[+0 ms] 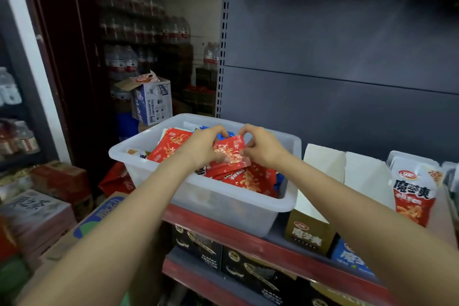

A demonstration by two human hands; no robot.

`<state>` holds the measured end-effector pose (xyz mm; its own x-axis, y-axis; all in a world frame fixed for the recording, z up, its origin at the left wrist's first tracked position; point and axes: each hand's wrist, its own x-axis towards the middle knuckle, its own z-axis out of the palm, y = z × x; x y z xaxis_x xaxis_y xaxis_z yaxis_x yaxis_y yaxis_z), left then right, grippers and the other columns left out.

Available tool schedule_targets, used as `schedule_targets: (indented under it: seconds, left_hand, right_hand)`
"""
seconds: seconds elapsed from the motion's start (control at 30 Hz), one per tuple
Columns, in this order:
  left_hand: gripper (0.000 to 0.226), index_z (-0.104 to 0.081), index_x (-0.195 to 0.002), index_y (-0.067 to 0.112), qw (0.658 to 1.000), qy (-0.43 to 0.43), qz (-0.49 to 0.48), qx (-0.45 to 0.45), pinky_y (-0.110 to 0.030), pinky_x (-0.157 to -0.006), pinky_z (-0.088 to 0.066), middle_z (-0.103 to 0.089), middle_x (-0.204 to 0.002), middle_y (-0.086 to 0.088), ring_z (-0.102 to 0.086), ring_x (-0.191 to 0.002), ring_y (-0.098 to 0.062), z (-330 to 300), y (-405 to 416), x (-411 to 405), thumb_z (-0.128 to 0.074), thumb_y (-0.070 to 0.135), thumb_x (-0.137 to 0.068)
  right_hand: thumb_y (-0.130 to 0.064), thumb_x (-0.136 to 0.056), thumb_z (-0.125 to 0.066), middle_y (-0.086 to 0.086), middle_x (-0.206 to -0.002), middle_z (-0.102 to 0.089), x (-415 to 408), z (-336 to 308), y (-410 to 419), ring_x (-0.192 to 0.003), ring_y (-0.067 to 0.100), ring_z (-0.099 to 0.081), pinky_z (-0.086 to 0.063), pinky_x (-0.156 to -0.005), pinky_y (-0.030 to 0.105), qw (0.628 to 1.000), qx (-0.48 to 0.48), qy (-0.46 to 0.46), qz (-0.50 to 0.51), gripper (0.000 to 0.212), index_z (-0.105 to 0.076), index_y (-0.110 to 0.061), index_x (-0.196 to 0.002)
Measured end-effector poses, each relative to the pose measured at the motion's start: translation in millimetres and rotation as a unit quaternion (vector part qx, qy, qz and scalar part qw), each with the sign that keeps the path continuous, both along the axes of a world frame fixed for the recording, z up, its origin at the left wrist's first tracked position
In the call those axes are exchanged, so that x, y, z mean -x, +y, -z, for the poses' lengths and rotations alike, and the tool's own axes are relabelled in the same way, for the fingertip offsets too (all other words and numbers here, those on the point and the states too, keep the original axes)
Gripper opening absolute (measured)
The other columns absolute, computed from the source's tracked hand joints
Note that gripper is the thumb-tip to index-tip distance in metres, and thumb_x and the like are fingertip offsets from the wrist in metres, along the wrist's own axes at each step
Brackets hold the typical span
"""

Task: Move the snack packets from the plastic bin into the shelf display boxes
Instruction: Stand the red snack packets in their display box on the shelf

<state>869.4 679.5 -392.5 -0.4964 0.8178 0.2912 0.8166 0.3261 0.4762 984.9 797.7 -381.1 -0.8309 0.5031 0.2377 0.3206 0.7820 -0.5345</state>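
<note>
A translucent white plastic bin (231,211) sits on the shelf edge, filled with red snack packets (250,179) and a few blue ones. Over the bin, my left hand (203,146) and my right hand (260,146) both hold a small stack of red packets (229,154), the left gripping its left side, the right pinching its upper right corner. To the right stand open display boxes: a gold-fronted one (310,233) with its white flap up, a blue-fronted one (352,256), and a white and red one (414,194).
The shelf has a red front rail (248,238) and a dark grey back panel (335,57). Black boxes (198,246) fill the shelf below. Cartons and bottled water packs are stacked on the floor at left.
</note>
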Motion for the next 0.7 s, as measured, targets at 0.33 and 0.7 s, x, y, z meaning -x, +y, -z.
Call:
schedule_targets:
  seconds: [0.33,0.7]
  left_hand:
    - [0.081,-0.032,-0.14,0.012,0.975,-0.164,-0.098,-0.112,-0.034,-0.104,-0.031,-0.033,-0.139,-0.017,-0.033,-0.131,-0.031,-9.0,27.0,-59.0,-0.076,0.035,-0.076]
    - [0.05,-0.039,-0.122,0.01,0.818,-0.502,0.068,-0.27,-0.026,-0.065,-0.059,-0.066,-0.094,-0.01,-0.066,-0.075,-0.018,-31.7,79.9,-159.1,-0.068,0.0,-0.083]
  right_hand:
    - [0.003,-0.086,-0.041,0.008,-0.098,-0.055,-76.5,-15.0,10.7,-0.097,0.031,-0.061,-0.058,-0.07,0.05,0.952,0.186,0.207,0.131,0.023,-0.035,-0.018,-0.094]
    - [0.003,-0.082,-0.063,0.007,-0.114,-0.051,-179.8,-34.5,27.1,-0.101,0.027,-0.06,-0.057,-0.079,0.047,0.935,0.206,0.224,0.183,0.046,-0.046,-0.013,-0.122]
